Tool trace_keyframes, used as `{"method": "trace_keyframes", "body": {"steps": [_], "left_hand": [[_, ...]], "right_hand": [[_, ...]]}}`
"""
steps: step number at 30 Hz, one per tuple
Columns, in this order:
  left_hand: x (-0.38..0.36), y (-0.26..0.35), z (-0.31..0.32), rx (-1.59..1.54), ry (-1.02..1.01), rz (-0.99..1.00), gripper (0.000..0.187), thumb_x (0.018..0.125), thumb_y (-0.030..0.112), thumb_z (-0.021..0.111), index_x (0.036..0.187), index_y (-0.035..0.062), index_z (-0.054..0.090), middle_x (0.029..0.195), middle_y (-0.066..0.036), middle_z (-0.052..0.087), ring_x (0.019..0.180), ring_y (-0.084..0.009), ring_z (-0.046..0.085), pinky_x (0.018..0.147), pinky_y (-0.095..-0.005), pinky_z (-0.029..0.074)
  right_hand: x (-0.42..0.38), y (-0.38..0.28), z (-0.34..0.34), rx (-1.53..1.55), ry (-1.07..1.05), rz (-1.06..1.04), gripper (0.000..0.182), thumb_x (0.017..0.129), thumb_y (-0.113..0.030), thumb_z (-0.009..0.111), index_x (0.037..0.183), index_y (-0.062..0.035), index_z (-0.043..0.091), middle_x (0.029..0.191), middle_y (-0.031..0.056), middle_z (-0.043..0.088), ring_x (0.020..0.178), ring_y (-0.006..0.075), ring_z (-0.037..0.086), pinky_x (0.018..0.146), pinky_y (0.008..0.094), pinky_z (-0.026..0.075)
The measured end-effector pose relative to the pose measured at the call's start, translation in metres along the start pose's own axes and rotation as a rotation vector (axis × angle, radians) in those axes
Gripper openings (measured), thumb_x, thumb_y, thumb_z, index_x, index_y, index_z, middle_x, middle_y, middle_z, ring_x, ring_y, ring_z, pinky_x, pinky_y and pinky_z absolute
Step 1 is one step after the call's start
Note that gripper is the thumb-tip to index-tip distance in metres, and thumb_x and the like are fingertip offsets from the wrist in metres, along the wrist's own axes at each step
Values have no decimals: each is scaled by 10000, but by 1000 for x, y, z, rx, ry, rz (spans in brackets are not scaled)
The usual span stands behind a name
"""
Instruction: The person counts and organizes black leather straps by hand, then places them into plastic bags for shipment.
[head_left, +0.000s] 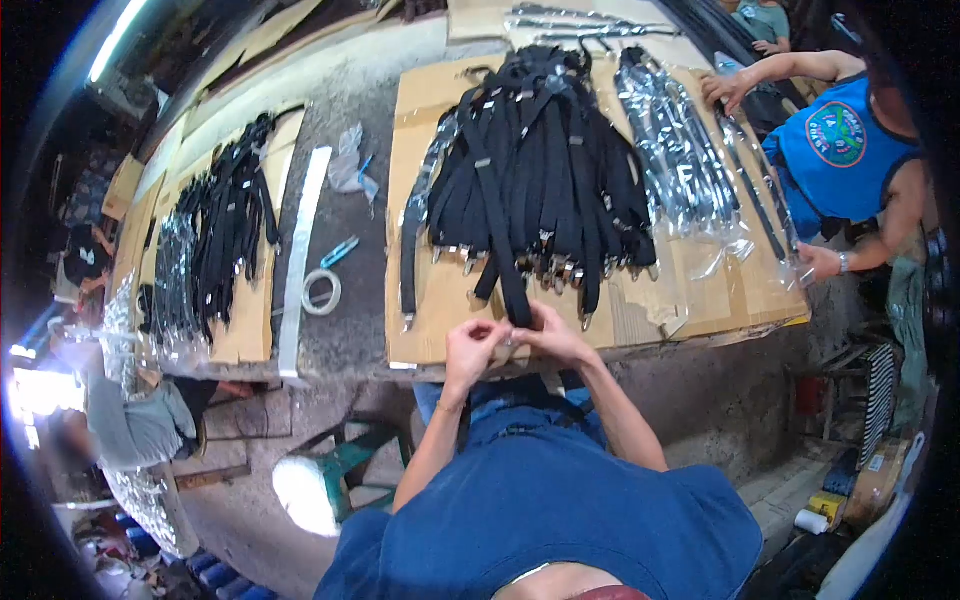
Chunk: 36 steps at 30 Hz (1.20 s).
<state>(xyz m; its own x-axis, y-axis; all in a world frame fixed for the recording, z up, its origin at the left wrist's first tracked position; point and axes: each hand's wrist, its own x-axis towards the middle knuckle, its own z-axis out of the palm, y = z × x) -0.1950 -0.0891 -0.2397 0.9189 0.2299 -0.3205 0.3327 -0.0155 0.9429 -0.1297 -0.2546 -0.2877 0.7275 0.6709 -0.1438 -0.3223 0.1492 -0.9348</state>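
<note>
A thick pile of black suspenders (540, 170) with metal clips lies on a cardboard sheet in front of me. One black suspender strap (511, 285) runs from the pile down to the table's near edge. At its lower end my right hand (552, 336) is closed, thumb and fingers pinching the strap. My left hand (474, 352) is closed too, its fingertips pressed together against the same end. The small part between the fingertips is mostly hidden, though something shiny shows there. Metal clips (545, 262) hang along the pile's lower edge, just beyond my hands.
Suspenders in clear plastic (680, 150) lie right of the pile, where a co-worker in a blue top (835, 135) reaches in. Left are a tape roll (321, 292), a blue cutter (340, 251), a white strip (303, 260) and more black suspenders (225, 220). A green stool (355, 470) stands below.
</note>
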Motion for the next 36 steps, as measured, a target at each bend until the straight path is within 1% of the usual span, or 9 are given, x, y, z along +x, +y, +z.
{"method": "trace_keyframes", "body": {"steps": [4,9,11,17,22,25,26,28,36], "left_hand": [[8,-8,-8,-70,-63,121,144,872,128,645,903,-9,677,784,-18,660,718,-73,595,663,-218,475],[2,-4,-14,-105,-97,102,157,851,48,648,990,-14,609,793,-31,648,732,-80,605,666,-213,477],[4,-5,-10,-153,-61,125,313,786,0,704,1060,-6,552,740,-12,624,723,-58,592,642,-192,472],[1,-3,-2,-355,-24,119,454,772,-25,711,1173,-11,499,779,-30,635,731,-86,603,692,-212,495],[-2,-6,-2,-330,-14,100,488,728,-43,743,1165,-9,529,787,-26,639,732,-82,598,688,-207,493],[0,-9,-5,-220,8,92,466,708,-33,763,1128,-6,560,767,-13,636,714,-69,586,670,-200,483],[0,-10,-6,-173,7,107,448,702,-26,771,1105,-5,577,755,-7,633,704,-63,580,659,-197,477],[0,-10,-5,-154,9,106,444,696,-26,772,1096,-5,581,741,-3,630,696,-59,575,652,-197,473],[0,-9,-2,-94,14,117,421,677,-52,759,1064,-8,598,720,-5,623,685,-55,564,638,-201,469]], "right_hand": [[-1,-19,-2,-175,1,108,336,895,-138,608,1195,-8,530,1050,35,618,973,114,569,867,278,466],[1,-42,6,-197,2,136,422,817,-81,696,1194,-11,520,1035,71,636,949,148,605,879,298,473],[3,-44,12,-212,-1,109,419,811,-80,703,1183,-10,523,1017,71,639,933,147,607,863,299,479],[4,-32,13,-221,94,71,396,792,-71,721,1138,-1,542,971,62,644,887,127,604,781,282,492],[1,-40,14,-249,148,54,359,783,-75,730,1097,9,579,916,41,651,827,97,595,729,255,488],[1,-57,4,-542,166,114,272,782,-100,735,1005,30,648,803,15,652,732,66,565,672,245,479],[5,-48,-4,-472,146,22,272,812,-105,711,1042,17,632,806,11,643,720,67,566,642,248,483],[2,-82,6,-209,79,103,255,830,-99,695,1037,12,597,800,22,634,713,77,581,620,246,487],[16,-69,-3,-208,83,22,266,840,-61,672,1078,-20,562,891,48,655,780,100,619,699,244,498]]}}
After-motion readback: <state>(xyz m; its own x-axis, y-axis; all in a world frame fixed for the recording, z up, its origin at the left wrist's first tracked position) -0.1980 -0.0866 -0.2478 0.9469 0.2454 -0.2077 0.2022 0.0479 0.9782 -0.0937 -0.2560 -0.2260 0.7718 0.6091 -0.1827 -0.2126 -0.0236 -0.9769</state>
